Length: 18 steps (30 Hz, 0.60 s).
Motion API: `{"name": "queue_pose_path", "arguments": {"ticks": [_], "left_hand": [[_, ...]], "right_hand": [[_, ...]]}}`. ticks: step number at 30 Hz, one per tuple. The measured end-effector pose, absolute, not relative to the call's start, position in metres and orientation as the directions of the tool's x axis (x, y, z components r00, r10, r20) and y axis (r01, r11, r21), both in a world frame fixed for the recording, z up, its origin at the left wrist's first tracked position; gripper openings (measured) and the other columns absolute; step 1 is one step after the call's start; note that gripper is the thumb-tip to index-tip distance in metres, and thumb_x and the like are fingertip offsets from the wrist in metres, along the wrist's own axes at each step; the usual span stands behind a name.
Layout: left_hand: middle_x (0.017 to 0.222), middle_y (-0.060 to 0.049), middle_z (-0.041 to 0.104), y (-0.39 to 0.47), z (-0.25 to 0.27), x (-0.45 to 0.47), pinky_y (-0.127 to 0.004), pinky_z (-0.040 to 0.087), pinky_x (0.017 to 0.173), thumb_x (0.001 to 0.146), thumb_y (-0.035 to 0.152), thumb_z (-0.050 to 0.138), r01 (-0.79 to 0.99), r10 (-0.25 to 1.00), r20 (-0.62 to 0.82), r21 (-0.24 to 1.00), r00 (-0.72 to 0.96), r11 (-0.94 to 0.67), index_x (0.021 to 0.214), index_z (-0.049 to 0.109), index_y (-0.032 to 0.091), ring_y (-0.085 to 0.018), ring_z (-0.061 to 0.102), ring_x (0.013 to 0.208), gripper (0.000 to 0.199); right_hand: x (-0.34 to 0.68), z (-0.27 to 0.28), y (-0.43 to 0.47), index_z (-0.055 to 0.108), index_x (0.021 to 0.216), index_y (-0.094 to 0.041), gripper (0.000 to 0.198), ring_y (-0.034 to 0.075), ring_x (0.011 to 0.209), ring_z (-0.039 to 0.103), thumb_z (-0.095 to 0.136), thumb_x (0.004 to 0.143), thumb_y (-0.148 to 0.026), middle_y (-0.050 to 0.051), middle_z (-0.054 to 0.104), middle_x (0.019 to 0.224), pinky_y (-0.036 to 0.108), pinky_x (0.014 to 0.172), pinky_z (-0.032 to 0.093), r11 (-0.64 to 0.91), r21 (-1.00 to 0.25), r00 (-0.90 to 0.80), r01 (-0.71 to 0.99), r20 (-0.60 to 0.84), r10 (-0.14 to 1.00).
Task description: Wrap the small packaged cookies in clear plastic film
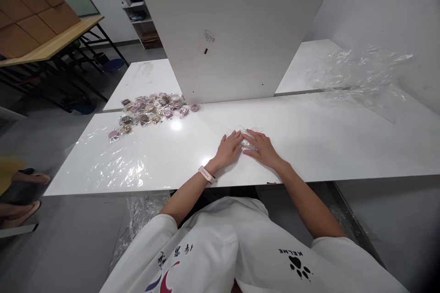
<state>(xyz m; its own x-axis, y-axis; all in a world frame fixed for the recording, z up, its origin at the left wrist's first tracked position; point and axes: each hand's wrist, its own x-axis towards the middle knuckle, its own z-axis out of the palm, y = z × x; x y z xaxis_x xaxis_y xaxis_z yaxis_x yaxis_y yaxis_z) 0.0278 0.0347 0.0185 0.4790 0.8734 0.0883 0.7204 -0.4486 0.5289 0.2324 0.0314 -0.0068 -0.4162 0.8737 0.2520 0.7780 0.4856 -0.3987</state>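
Note:
My left hand (228,149), with a pink watch strap (207,174) on the wrist, rests on the white table just in front of me. Its fingers are stretched forward over a small piece of clear crinkled plastic packaging (248,141). From the other side my right hand (261,147) touches the same plastic, its fingers spread apart and partly covering it. Whether anything lies inside the plastic I cannot tell. To the left is a pile of small round items in clear wrappers (151,109), coloured pink, brown and cream.
A tall white panel (233,32) rises behind the table (343,146). Clear plastic film is heaped at the right (364,75), and more plastic sheet (120,165) lies at the left front. Cardboard boxes (34,13) stand on a wooden table. A person's feet (25,210) show at far left.

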Motion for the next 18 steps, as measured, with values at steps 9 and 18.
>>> {"name": "queue_pose_path", "arguments": {"ticks": [9,18], "left_hand": [[0.162,-0.018,0.029,0.042,-0.006,0.015,-0.061,0.022,0.121,0.1,0.038,0.039,0.895,0.966,0.165,0.369,0.201,-0.249,0.149,0.04,0.016,-0.034,0.018,0.153,0.054],[0.165,-0.012,0.024,0.047,0.002,0.024,-0.058,0.016,0.124,0.103,0.041,0.03,0.931,0.969,0.092,0.272,0.228,-0.244,0.154,0.035,0.021,-0.032,0.014,0.155,0.055]], "right_hand": [[0.305,-0.02,0.106,0.054,0.138,-0.014,0.059,0.029,0.119,0.054,0.036,0.1,-0.054,0.018,0.058,0.13,0.049,0.101,0.043,0.043,-0.741,0.378,0.671,0.391,0.839],[0.348,0.013,0.262,0.034,0.154,-0.02,0.06,0.038,0.143,0.026,0.024,0.101,-0.046,0.017,0.034,0.156,0.066,0.111,0.019,-0.1,-0.622,0.287,0.776,0.208,0.935]]}}
